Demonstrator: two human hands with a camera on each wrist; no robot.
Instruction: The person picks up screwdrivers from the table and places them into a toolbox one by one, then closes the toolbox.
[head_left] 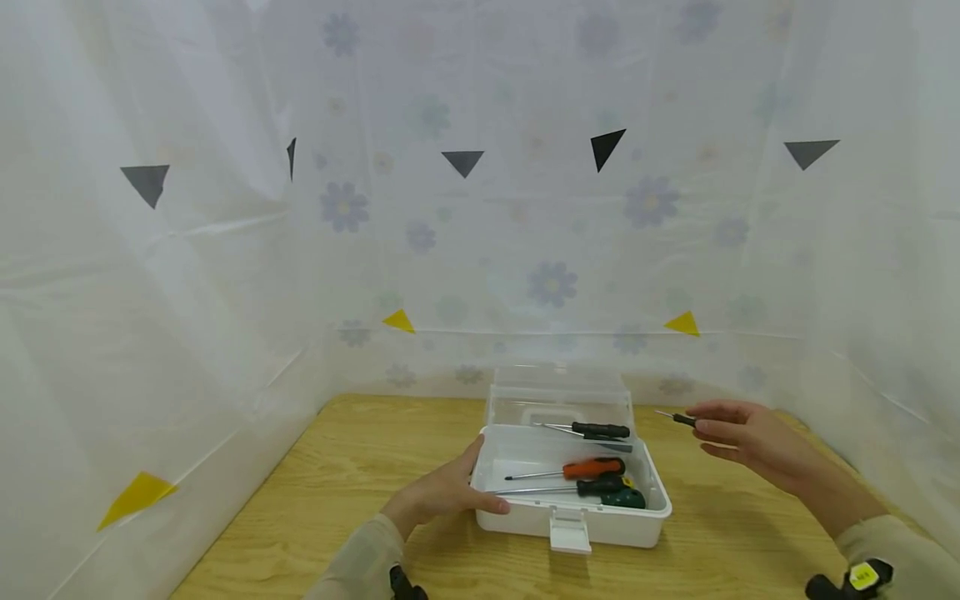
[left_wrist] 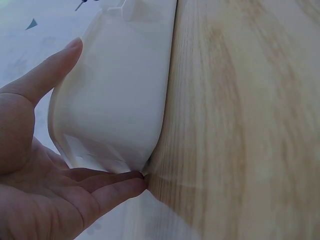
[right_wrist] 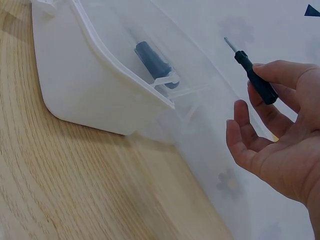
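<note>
A white plastic toolbox [head_left: 517, 521] stands on the table with its clear lid [head_left: 558, 387] tipped back. My left hand [head_left: 442, 490] grips the box's left front corner, thumb along the front and fingers against the end wall. Off to the right of the box, my right hand [head_left: 750, 442] holds up a small black screwdriver [right_wrist: 257, 80], pinched by the handle between thumb and fingers. Its short tip points left, toward the box. Inside lie an orange-handled screwdriver [head_left: 592, 468], a black-handled one [head_left: 600, 430] near the back, and dark-green-handled tools [head_left: 622, 498] at the front.
The wooden table [head_left: 337, 467] reaches around the box. White plastic sheeting [head_left: 487, 250] with flower prints encloses the back and sides. A white latch [head_left: 570, 532] hangs down at the box's front.
</note>
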